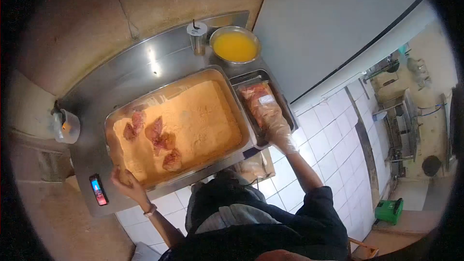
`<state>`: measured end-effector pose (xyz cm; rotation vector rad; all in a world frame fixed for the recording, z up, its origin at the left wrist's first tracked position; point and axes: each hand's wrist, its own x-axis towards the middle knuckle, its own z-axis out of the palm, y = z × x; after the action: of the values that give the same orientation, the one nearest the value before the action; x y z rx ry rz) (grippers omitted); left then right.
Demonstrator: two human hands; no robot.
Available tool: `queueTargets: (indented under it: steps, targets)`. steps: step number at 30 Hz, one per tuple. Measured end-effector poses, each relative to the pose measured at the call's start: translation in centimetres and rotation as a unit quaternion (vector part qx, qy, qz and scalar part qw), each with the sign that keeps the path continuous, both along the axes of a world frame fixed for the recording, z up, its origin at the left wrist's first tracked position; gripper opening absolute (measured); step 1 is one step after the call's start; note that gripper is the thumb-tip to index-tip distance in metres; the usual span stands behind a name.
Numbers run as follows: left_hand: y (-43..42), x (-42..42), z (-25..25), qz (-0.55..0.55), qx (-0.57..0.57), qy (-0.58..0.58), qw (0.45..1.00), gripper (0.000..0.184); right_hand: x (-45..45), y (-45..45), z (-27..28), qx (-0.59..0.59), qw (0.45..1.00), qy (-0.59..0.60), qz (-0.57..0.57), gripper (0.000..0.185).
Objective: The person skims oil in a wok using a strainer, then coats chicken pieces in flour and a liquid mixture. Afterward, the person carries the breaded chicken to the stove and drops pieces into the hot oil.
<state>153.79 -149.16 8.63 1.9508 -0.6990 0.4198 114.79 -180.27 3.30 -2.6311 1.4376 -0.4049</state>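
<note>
A large metal tray [249, 140] holds orange-yellow powder [208, 111], with several pieces of raw meat [155, 131] lying on its left part. My left hand [126, 183] is bare and rests at the tray's lower left corner, fingers apart. To the right stands a smaller, deeper metal tray [290, 111] with a plastic bag of red meat [256, 97] in it. My right hand [278, 128], in a clear plastic glove, is over the lower end of that bag; its fingertips are hard to make out against the plastic.
Behind the trays are a metal bowl of yellow liquid [235, 46] and a lidded cup [197, 38]. A phone [98, 191] lies at the counter's left front, below a white container [70, 125]. A large grey panel [328, 24] rises at the right.
</note>
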Motion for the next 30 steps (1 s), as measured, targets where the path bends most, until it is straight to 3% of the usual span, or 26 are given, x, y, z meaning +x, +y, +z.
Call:
queueTargets:
  steps: [2,5,10,12,16,20,23,24,25,26,28,29,30]
  targets:
    - [0.3,-0.6,-0.3,0.005,-0.007,0.028,1.0,0.031,-1.3,-1.3,-2.7,0.009,0.998,0.056,-0.016,0.05]
    - [0.8,-1.4,-0.9,0.042,-0.031,0.034,0.998,0.031,-1.6,-4.3,-4.6,0.081,0.994,0.044,0.056,0.05]
    - [3.2,0.6,-3.1,0.02,-0.091,0.06,0.994,0.03,-0.9,-3.0,-3.9,0.05,0.997,0.052,-0.001,0.046]
    - [3.9,1.2,-3.4,0.039,-0.054,0.056,0.996,0.03,-0.4,-2.6,-3.9,0.033,0.998,0.053,-0.021,0.045]
    - [5.4,1.4,-2.9,0.037,-0.084,0.053,0.994,0.029,-0.7,-3.7,-3.3,0.066,0.997,0.04,0.022,0.042]
    - [7.3,2.6,-3.2,0.056,-0.076,0.057,0.994,0.028,-2.9,-6.3,-1.9,0.18,0.967,-0.092,0.153,0.039]
    - [7.3,2.9,-2.9,0.051,-0.086,0.085,0.991,0.028,-6.0,-7.6,-1.0,0.321,0.896,-0.237,0.195,0.037]
    - [7.3,3.0,-2.8,0.048,-0.085,0.095,0.991,0.027,-7.3,-7.6,-1.3,0.507,0.82,-0.266,-0.01,0.033]
    - [7.4,3.1,-2.8,0.048,-0.086,0.105,0.99,0.027,-5.3,-5.6,3.3,0.458,0.839,-0.281,0.084,0.022]
    - [7.6,3.2,-2.7,0.051,-0.088,0.105,0.989,0.027,-4.2,-3.9,6.9,0.457,0.84,-0.278,0.088,0.022]
    - [7.9,3.0,-2.5,0.047,-0.042,0.082,0.995,0.025,-2.8,-0.6,12.0,0.343,0.896,-0.247,0.135,0.017]
    - [8.0,3.0,-2.8,0.056,-0.046,0.084,0.994,0.025,-1.9,1.3,14.1,0.414,0.846,-0.313,0.126,0.017]
    - [8.2,3.2,-3.3,0.043,-0.064,0.088,0.993,0.026,-1.7,2.3,14.6,0.43,0.863,-0.262,0.047,0.017]
